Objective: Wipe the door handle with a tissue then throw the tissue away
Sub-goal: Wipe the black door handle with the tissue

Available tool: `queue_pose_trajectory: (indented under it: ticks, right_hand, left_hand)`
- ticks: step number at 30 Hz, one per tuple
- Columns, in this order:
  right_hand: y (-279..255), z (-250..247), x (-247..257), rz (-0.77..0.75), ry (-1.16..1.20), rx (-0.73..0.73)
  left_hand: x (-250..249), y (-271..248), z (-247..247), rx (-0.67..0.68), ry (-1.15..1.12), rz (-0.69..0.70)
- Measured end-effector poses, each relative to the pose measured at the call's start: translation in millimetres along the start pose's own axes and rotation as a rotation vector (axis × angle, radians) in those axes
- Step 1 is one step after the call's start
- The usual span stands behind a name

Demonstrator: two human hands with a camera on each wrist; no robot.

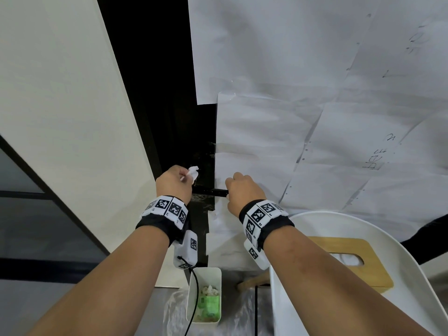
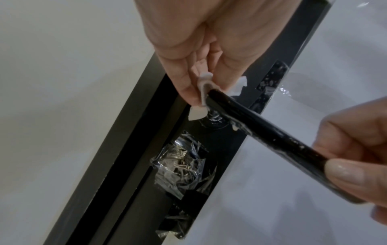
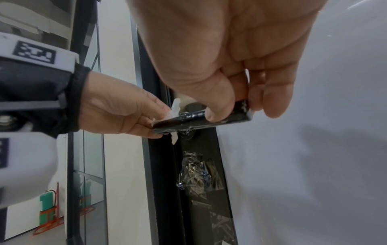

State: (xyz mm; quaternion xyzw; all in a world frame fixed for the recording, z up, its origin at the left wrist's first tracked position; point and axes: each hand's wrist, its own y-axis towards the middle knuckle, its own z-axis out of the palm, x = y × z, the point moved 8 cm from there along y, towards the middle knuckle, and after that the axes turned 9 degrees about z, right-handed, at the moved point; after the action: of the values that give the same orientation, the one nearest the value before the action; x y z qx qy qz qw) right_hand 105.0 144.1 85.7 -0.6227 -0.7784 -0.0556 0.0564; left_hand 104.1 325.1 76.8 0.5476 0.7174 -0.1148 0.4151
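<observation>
At the door's dark edge, the left hand (image 2: 188, 54) pinches the soft, tear-prone tissue (image 2: 202, 86) around the handle (image 2: 261, 131) root; the right hand (image 3: 240, 54) grips the rigid free end.

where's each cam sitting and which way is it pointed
Head: on the head, looking forward and down at the door handle; both forearms, left hand and right hand show.
Left wrist: along the left hand at the tissue on the handle's pivot end; right fingertips show.
Right wrist: along the right hand, gripping the handle's free end; left hand and wristband show.
Shared: all three show handle, tissue and both hands.
</observation>
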Motion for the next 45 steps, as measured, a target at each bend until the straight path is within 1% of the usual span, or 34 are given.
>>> queue_pose_trajectory:
  ticks: [2,4,6,8,13,15,18,22,24,28,30,33,35,40,45]
  right_hand:
    - [1,0,0,-0.002,-0.003,-0.001]
    - [1,1,0,0.0,-0.006,-0.001]
    - [1,1,0,0.0,-0.007,0.001]
    - [1,2,0,0.0,-0.003,0.004]
    - [2,2,0,0.003,-0.002,0.008]
    - [3,2,1,0.005,-0.007,0.01]
    - [3,3,1,0.01,-0.012,0.011]
    - [3,4,2,0.007,-0.016,0.014]
    - [3,3,1,0.009,-0.015,0.011]
    - [1,3,-1,0.008,-0.008,0.007]
    - [1,3,-1,0.003,-0.003,0.004]
    - [2,3,-1,0.005,-0.001,0.003]
    - [1,3,0,0.007,-0.004,0.002]
    - [0,3,0,0.016,0.005,0.001]
    - [0,3,0,0.025,-0.001,0.009]
  left_hand:
    - [1,-3,-1,-0.026,-0.023,-0.009]
    - [4,0,0,-0.022,-0.057,-0.051]
    - [7,5,7,0.027,-0.05,-0.078]
    - [9,7,14,0.079,-0.032,-0.077]
    - [17,8,23,0.14,-0.033,-0.078]
    - [20,9,26,0.169,-0.092,-0.088]
    - [28,4,33,0.214,-0.256,-0.16]
    - [27,2,36,0.251,-0.295,-0.197]
    - [23,2,33,0.247,-0.253,-0.173]
    - [11,-2,16,0.19,-0.013,-0.082]
    - [7,-6,9,0.158,0.071,-0.06]
    - [-3,-9,1,0.089,0.101,0.026]
    - [-9,-6,1,0.074,0.091,0.071]
    - [-12,-1,-1,0.101,0.052,0.035]
    - [-7,1,4,0.15,0.136,-0.003]
